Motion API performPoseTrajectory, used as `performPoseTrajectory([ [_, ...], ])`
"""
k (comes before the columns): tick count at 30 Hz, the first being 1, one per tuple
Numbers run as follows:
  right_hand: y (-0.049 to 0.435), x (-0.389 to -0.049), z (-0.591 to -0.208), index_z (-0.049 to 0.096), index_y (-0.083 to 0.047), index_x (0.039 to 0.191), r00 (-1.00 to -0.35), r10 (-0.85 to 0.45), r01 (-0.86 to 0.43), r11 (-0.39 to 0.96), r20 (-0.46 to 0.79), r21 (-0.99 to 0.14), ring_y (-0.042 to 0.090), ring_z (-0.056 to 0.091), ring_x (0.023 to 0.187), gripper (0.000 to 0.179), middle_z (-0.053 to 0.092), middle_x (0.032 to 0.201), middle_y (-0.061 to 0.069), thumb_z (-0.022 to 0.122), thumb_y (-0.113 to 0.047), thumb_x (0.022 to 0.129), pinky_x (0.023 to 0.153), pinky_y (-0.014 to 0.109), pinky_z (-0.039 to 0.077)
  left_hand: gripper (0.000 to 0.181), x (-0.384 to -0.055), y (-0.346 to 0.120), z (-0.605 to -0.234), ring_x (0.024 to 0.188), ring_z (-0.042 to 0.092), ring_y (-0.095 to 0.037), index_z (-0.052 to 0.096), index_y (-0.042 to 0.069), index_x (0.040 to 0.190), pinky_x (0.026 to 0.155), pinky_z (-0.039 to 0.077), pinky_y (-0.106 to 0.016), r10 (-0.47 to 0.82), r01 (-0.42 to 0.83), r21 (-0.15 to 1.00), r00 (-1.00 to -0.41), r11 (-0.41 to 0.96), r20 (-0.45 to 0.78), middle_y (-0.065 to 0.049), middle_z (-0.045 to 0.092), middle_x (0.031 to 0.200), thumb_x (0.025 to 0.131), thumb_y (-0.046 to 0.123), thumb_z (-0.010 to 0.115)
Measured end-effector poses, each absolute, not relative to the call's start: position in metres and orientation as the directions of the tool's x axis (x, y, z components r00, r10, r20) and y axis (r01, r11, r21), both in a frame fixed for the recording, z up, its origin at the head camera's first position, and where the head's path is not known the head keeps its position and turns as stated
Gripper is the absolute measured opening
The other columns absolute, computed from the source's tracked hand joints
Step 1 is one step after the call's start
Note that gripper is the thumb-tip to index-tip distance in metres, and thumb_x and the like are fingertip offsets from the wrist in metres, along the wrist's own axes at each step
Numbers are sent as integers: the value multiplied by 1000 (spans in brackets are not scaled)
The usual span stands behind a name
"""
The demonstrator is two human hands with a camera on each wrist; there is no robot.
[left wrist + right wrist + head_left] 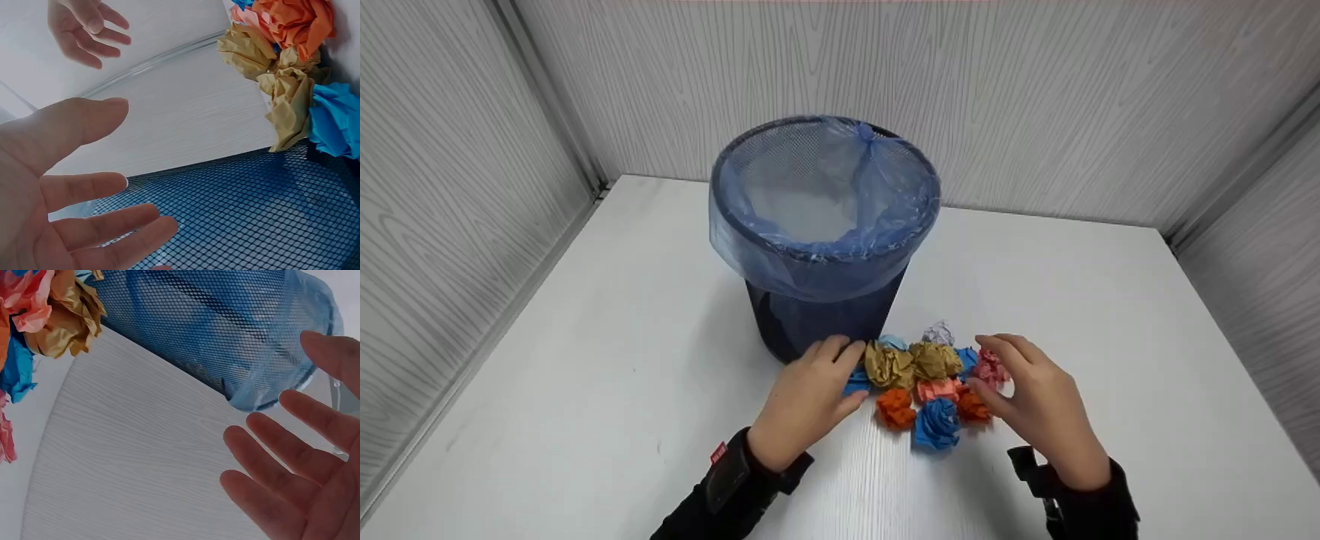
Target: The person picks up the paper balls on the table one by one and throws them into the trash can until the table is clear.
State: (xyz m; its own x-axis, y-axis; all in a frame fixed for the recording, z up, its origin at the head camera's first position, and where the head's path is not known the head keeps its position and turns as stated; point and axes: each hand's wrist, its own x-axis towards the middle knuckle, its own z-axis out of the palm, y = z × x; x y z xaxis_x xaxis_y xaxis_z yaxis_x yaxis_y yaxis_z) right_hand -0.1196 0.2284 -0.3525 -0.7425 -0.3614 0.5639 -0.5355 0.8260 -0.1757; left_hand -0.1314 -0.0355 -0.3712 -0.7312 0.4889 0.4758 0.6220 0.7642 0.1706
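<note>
A pile of crumpled paper balls lies on the white table, between my two hands. My left hand [811, 401] hovers at the pile's left side with fingers spread, beside a tan ball [889, 365] and a partly covered blue one [856, 380]. At the right side my right hand [1041, 401] hangs over a pink ball [991, 369], thumb and fingers apart and holding nothing. Nearest the front are a blue ball [937, 424] and an orange ball [895, 409]. Both wrist views show empty palms, with the paper some way off from the fingertips.
Directly behind the pile stands a dark mesh waste bin [817, 322], its rim covered by a translucent blue bag [825, 277] knotted at the back. A white ball [938, 333] lies at the pile's far edge. Pale wood-grain panels [997, 97] enclose the table [585, 360].
</note>
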Motion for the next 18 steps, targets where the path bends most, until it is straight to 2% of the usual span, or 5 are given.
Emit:
performPoseTrajectory([
  [6, 221, -139, -369, 59, -5, 105, -822, -336, -473, 852, 460, -224, 15, 56, 64, 40, 57, 97, 8, 74, -15, 70, 58, 29, 48, 50, -136, -31, -380, 84, 56, -23, 54, 5, 111, 63, 49, -27, 501, 622, 145, -728, 769, 467, -11, 55, 100, 71, 28, 73],
  [10, 216, -151, -382, 59, -5, 104, -867, -313, -426, 869, 387, -252, 12, 50, 58, 36, 56, 98, 8, 72, -16, 72, 57, 28, 46, 49, -139, -27, -388, 78, 55, -21, 54, 5, 110, 59, 48, -27, 511, 621, 124, -728, 774, 457, -9, 54, 95, 71, 28, 73],
  [18, 209, -169, -407, 58, -5, 106, -879, -357, -435, 871, 317, -226, 21, 55, 78, 41, 56, 100, 11, 72, -21, 71, 65, 34, 48, 43, -144, -19, -400, 71, 52, -19, 56, 5, 104, 54, 45, -26, 539, 634, 107, -724, 766, 430, -7, 52, 87, 71, 27, 73],
])
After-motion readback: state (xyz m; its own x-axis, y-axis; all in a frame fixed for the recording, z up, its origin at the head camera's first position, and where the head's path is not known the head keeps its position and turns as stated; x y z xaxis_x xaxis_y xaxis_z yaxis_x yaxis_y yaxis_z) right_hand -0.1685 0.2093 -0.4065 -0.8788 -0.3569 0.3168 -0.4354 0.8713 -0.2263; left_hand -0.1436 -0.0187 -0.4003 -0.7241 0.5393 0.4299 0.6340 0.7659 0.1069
